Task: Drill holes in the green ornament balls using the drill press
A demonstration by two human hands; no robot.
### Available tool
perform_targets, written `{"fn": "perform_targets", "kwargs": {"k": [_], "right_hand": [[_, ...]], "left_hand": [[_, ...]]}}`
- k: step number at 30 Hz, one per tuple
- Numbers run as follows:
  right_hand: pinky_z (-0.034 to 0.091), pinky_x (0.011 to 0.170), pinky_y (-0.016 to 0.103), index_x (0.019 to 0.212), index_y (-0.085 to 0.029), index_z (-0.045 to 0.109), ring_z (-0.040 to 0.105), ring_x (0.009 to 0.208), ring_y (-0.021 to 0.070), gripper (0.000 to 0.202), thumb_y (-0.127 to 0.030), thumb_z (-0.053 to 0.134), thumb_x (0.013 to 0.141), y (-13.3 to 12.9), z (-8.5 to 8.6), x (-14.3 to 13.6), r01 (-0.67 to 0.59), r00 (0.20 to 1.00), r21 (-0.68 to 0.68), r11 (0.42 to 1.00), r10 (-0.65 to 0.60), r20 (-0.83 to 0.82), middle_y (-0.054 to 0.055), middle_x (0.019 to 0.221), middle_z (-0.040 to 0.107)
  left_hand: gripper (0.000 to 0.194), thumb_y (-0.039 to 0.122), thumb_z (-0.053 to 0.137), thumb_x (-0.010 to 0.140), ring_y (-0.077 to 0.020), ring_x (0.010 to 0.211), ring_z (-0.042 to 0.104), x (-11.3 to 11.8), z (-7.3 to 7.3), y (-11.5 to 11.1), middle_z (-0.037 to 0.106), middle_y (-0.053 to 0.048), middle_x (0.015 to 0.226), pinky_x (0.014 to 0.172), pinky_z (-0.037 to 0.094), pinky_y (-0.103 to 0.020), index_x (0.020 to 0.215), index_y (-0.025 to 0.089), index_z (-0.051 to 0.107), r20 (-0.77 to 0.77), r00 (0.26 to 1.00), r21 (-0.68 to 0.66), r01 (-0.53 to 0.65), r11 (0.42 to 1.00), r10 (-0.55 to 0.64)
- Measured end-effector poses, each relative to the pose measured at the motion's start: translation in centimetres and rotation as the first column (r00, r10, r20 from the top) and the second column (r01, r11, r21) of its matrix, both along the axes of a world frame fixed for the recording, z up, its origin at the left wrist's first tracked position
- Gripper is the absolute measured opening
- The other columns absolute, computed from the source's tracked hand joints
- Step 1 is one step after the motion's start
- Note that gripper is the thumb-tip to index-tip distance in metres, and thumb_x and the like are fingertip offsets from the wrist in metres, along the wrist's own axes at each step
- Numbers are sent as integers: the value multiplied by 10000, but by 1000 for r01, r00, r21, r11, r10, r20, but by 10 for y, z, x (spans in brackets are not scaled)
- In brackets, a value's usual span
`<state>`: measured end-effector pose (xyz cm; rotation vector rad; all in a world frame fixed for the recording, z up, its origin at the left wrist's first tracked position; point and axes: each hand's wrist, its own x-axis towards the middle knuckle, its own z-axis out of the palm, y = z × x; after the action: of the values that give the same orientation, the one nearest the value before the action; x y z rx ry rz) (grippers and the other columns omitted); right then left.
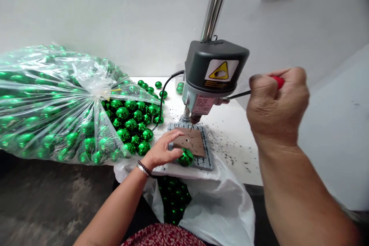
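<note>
- White table (230,138) is carrying the bench drill press (215,73); dark swarf is lying scattered on the tabletop to the right of the drill's base.
- Large clear plastic bag (49,103), stuffed with shiny green balls, is lying left of the drill press, its knotted neck pointing toward the machine.
- White bag (221,207) is hanging open below the table edge, in front of the drill press; more green balls are showing inside it.
- Loose pile of green balls (132,123) is sitting between the clear bag and the drill press base.
- Right hand (275,105) is closing in a full fist around the red-knobbed feed lever (278,81), to the right of the drill head.
- Drill head is hanging with its bit (191,127) just above the brown board (191,141) on the grey base plate (209,157).
- Left hand (164,150) is resting on the left edge of the brown board, fingers curling loosely; thumb and fingertips are touching a single green ball (186,157) at the board's front edge, below the bit.
- Beaded bracelet (143,168) is sitting on the left wrist.
</note>
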<state>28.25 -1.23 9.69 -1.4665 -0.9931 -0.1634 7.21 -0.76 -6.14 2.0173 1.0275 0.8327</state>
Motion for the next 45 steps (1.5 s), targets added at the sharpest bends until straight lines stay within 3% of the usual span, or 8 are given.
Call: {"fn": "perform_targets", "kwargs": {"k": [5, 15, 22, 26, 30, 35, 42, 45], "right_hand": [[340, 612, 242, 721, -185, 440, 407, 603, 66, 150, -145, 577, 766, 0, -1, 0, -19, 1000, 9, 1000, 20, -14, -29, 660, 495], [349, 582, 245, 761, -183, 507, 410, 618, 78, 209, -383, 564, 740, 2, -11, 9, -65, 996, 99, 993, 58, 73, -3, 675, 526], [356, 586, 244, 771, -182, 497, 398, 612, 64, 226, -394, 572, 743, -1, -10, 7, -107, 994, 84, 991, 104, 32, -19, 678, 493], [386, 628, 248, 772, -177, 489, 417, 640, 64, 172, -307, 601, 766, -1, -8, 4, -90, 996, 77, 993, 89, 13, -16, 704, 507], [386, 631, 230, 756, -174, 470, 414, 649, 59, 167, -244, 622, 766, -1, -8, 3, -110, 993, 78, 991, 113, -31, -22, 703, 507], [379, 622, 210, 785, -173, 453, 405, 653, 49, 161, -249, 593, 811, -1, -13, 4, -183, 983, 149, 972, 183, 10, -36, 719, 498], [428, 673, 241, 817, -190, 443, 412, 650, 59, 209, -340, 576, 876, 4, -23, 8, -190, 981, 145, 971, 184, 56, -41, 734, 478], [459, 705, 257, 836, -200, 447, 429, 665, 68, 238, -407, 546, 902, 7, -27, 10, -205, 978, 177, 963, 193, 82, -29, 756, 491]], "left_hand": [[397, 110, 472, 884, -251, 1228, 626, -17, 29, 41, 711, -115, 1271, 1109, 443, -374, 1187, 188, 715, -279, 839, 171, -435, 884, 467], [524, 116, 410, 900, -357, 1178, 623, -18, 48, 105, 571, -180, 1382, 954, 465, -482, 1388, 241, 556, -761, 461, 330, -329, 885, 456], [580, 218, 606, 839, -390, 1240, 578, -24, 50, 110, 632, -200, 1320, 1034, 396, -523, 1412, 205, 516, -779, 408, 354, -342, 871, 477], [661, 273, 665, 808, -358, 1213, 610, -33, 65, 85, 642, -194, 1335, 1028, 455, -466, 1438, 148, 511, -550, 676, 231, -441, 867, 490], [681, 375, 690, 804, -225, 972, 688, -39, 64, 46, 706, -93, 1194, 851, 552, -345, 1441, 194, 528, -24, 954, -324, -291, 900, 299], [699, 267, 790, 732, -131, 769, 685, -21, 32, 17, 708, -69, 1045, 629, 505, -213, 1390, 208, 564, 316, 890, -670, -36, 742, 328], [422, 275, 862, 654, -108, 654, 643, 10, 5, 6, 677, -18, 870, 487, 388, -149, 978, 185, 607, 687, 582, -709, 405, 578, 435], [400, 391, 798, 770, -143, 727, 683, 17, 6, 2, 700, -60, 976, 530, 434, -164, 1057, 209, 589, 716, 479, -698, 479, 532, 508]]}}
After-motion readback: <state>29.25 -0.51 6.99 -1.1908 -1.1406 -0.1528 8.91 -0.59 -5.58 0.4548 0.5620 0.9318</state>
